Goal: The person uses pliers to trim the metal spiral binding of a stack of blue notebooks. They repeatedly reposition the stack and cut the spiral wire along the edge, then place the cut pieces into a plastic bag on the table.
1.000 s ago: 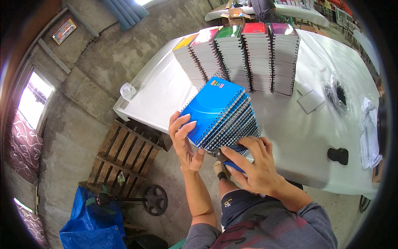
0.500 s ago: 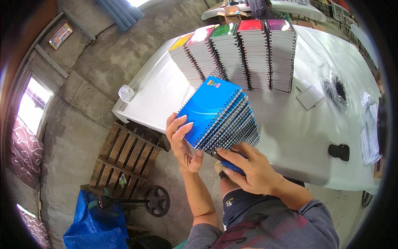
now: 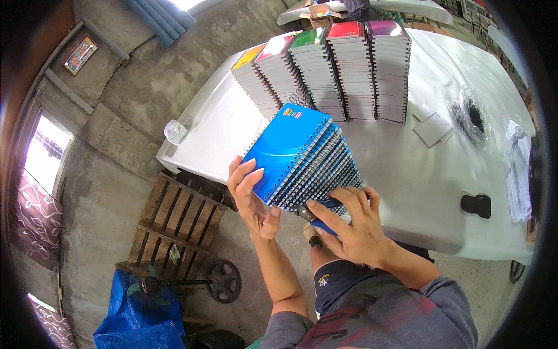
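Note:
A stack of blue-covered spiral notebooks (image 3: 289, 148) is tilted up in front of me, its rows of wire binding facing right and down. Along the left edge and lower corner, my left hand (image 3: 251, 200) grips the stack, fingertips on the top cover and thumb near the bottom. My right hand (image 3: 361, 230) is closed around pliers with blue handles (image 3: 323, 226). Their metal head (image 3: 303, 212) is against or very near the binding ends at the lower corner. Whether the jaws bite on a wire cannot be made out.
On the white-covered table (image 3: 401, 174) stand tall stacks of spiral notebooks (image 3: 358, 75) with yellow, pink, green, red and purple covers. To the right lie small white pads (image 3: 432, 129), a clear plastic bundle (image 3: 472, 119) and a black object (image 3: 476, 205). A wooden pallet (image 3: 174, 218) leans at left.
My right hand has shifted slightly right, and its fingers are spread wider over the pliers, whose handles show further apart. My left hand keeps its hold on the notebooks.

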Demonstrator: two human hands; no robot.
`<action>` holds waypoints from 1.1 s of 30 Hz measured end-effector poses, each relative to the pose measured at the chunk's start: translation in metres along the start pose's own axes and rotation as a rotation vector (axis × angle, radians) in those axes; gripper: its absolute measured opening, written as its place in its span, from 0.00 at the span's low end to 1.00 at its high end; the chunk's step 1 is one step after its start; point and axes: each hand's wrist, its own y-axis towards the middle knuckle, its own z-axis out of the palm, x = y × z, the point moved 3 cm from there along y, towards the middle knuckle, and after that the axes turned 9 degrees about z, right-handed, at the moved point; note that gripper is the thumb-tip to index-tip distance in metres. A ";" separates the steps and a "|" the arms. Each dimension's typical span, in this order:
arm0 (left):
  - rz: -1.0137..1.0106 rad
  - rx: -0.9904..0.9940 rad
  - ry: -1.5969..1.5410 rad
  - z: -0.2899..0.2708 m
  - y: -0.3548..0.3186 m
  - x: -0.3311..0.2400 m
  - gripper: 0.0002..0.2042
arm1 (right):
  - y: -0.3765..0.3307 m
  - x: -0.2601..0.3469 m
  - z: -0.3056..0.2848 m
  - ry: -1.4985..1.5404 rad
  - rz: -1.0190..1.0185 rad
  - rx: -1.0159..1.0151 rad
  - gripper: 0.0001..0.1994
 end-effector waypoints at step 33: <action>0.013 0.012 0.036 0.000 -0.001 0.000 0.29 | -0.001 0.000 0.008 1.085 0.474 0.437 0.20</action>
